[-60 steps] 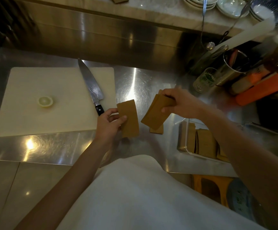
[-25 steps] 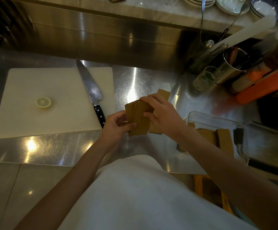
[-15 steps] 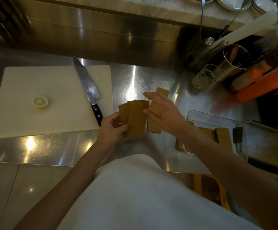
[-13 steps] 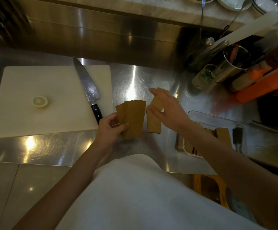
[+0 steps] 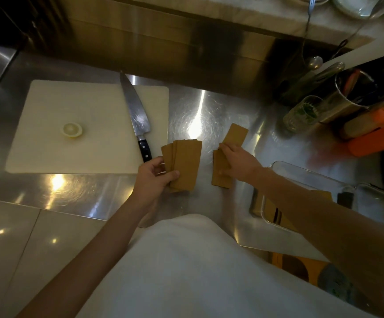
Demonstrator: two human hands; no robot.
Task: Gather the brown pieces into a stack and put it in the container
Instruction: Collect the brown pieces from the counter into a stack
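My left hand (image 5: 155,177) grips a fanned stack of brown pieces (image 5: 185,164) just above the steel counter, thumb across its lower edge. To its right my right hand (image 5: 237,162) lies flat on more brown pieces (image 5: 221,177) resting on the counter. Another brown piece (image 5: 235,134) pokes out beyond my fingers. A clear rectangular container (image 5: 301,175) stands at the right, behind my right forearm, with brown pieces (image 5: 273,214) inside it.
A white cutting board (image 5: 83,125) at the left carries a lemon slice (image 5: 72,129) and a large knife (image 5: 137,120). A glass (image 5: 301,113), a metal utensil pot (image 5: 351,92) and an orange box (image 5: 376,138) crowd the back right. Plates sit on the upper shelf.
My right hand has left the stack in my left hand and come down flat on the pieces lying on the counter. The left hand with its stack has stayed put.
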